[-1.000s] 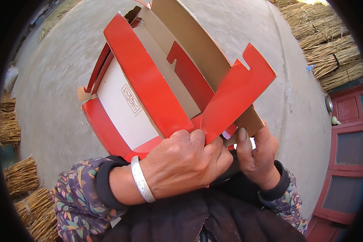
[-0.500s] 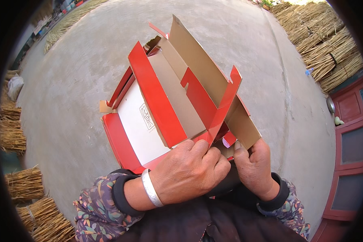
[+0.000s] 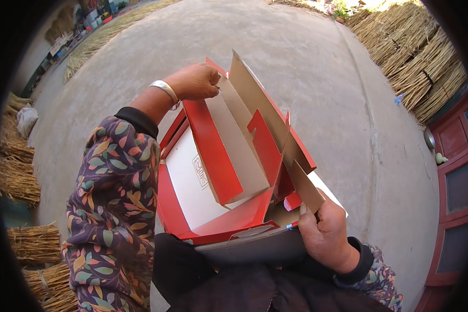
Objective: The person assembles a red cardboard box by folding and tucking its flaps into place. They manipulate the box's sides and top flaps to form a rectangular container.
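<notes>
A red and white cardboard box (image 3: 216,166) with brown inner faces lies across my lap, its flaps standing up at several angles. Reaching over it, my left hand (image 3: 197,83) is closed at the box's far end, by the tip of the long red flap; its fingertips are partly hidden. My right hand (image 3: 325,231) pinches a brown cardboard flap (image 3: 307,190) at the near right corner, thumb on the inner side. Beside that thumb shows a small pink and red piece (image 3: 291,202) inside the box. A notched red tab (image 3: 265,140) stands in the middle.
Grey concrete floor (image 3: 343,114) surrounds me. Bundles of dry stalks are stacked at the far right (image 3: 408,52) and along the left (image 3: 34,244). A red door with dark panes (image 3: 457,187) stands on the right, and a white bag (image 3: 27,122) rests at left.
My left hand has gone from the box's near edge to its far end. My right hand keeps its pinch on the corner flap. The box sits slightly lower and to the right.
</notes>
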Demonstrator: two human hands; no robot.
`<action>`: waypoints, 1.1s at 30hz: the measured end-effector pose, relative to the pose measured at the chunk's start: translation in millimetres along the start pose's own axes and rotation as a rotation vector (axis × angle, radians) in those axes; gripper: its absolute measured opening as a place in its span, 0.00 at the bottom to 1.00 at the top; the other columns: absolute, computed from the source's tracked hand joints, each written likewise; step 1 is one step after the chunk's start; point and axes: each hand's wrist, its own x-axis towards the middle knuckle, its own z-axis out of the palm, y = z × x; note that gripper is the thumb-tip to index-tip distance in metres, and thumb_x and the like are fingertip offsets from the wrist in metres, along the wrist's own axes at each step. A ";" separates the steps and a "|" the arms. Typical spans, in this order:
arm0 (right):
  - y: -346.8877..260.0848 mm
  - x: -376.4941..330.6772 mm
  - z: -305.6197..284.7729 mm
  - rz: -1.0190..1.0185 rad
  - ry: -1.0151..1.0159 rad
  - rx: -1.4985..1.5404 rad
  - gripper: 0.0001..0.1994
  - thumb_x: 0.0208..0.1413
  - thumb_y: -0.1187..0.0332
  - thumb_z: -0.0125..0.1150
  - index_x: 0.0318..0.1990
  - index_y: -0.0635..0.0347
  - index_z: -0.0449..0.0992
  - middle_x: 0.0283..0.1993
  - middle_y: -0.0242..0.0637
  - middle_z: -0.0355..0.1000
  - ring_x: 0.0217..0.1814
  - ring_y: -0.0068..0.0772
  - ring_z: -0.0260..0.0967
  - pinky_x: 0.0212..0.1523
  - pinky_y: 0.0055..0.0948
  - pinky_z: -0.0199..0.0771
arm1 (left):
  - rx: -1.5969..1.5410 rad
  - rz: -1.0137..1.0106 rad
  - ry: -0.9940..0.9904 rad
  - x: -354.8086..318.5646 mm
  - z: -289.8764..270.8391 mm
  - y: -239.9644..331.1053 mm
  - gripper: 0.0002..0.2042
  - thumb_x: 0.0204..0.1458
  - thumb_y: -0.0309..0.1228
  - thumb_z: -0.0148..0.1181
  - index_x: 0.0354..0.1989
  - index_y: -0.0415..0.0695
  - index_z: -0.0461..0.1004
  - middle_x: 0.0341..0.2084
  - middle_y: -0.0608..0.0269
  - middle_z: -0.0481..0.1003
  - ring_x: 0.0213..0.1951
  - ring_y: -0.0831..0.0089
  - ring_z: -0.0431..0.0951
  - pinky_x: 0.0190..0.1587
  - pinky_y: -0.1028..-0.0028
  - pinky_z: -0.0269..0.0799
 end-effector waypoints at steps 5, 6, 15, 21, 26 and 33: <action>1.2 -0.7 -0.6 -0.052 0.005 -0.013 0.18 0.59 0.81 0.54 0.57 0.68 0.73 0.44 0.49 0.78 0.40 0.38 0.79 0.44 0.31 0.79 | 0.170 0.002 -0.117 43.7 25.3 -16.3 0.09 0.54 0.29 0.56 0.28 0.35 0.74 0.27 0.51 0.79 0.33 0.56 0.81 0.38 0.59 0.75; 0.1 -1.2 -0.2 -0.052 0.004 -0.019 0.16 0.60 0.81 0.53 0.55 0.69 0.74 0.41 0.46 0.77 0.38 0.36 0.76 0.42 0.30 0.77 | 0.072 -0.043 -0.212 48.0 25.8 -17.7 0.07 0.52 0.28 0.57 0.30 0.36 0.76 0.23 0.54 0.78 0.27 0.58 0.82 0.33 0.61 0.76; -0.8 -5.3 -3.8 -0.091 0.001 -0.024 0.18 0.58 0.84 0.51 0.56 0.72 0.73 0.45 0.49 0.76 0.41 0.39 0.77 0.43 0.31 0.78 | 0.182 -0.152 -0.059 41.1 49.5 -17.1 0.16 0.55 0.42 0.63 0.46 0.45 0.79 0.39 0.55 0.82 0.43 0.55 0.83 0.44 0.59 0.77; 1.9 -6.2 -8.9 -0.111 -0.034 -0.060 0.23 0.52 0.87 0.53 0.59 0.71 0.71 0.51 0.57 0.76 0.49 0.52 0.80 0.48 0.34 0.80 | 0.181 -0.074 -0.154 60.5 55.4 -15.0 0.13 0.55 0.40 0.61 0.46 0.52 0.83 0.40 0.57 0.83 0.45 0.54 0.81 0.44 0.58 0.76; -3.2 -9.1 -12.2 -0.120 -0.027 -0.082 0.25 0.50 0.88 0.52 0.58 0.71 0.72 0.51 0.57 0.76 0.49 0.54 0.80 0.49 0.34 0.80 | 0.049 -0.107 -0.150 65.7 64.8 -7.3 0.13 0.55 0.41 0.60 0.42 0.50 0.85 0.40 0.56 0.83 0.45 0.54 0.81 0.45 0.57 0.76; 6.5 -12.2 -21.5 -0.100 -0.003 -0.065 0.21 0.54 0.86 0.52 0.57 0.71 0.73 0.46 0.51 0.77 0.44 0.45 0.80 0.46 0.32 0.79 | 0.186 -0.097 -0.040 56.7 61.8 8.9 0.15 0.58 0.44 0.57 0.40 0.48 0.84 0.39 0.54 0.82 0.45 0.53 0.81 0.45 0.58 0.76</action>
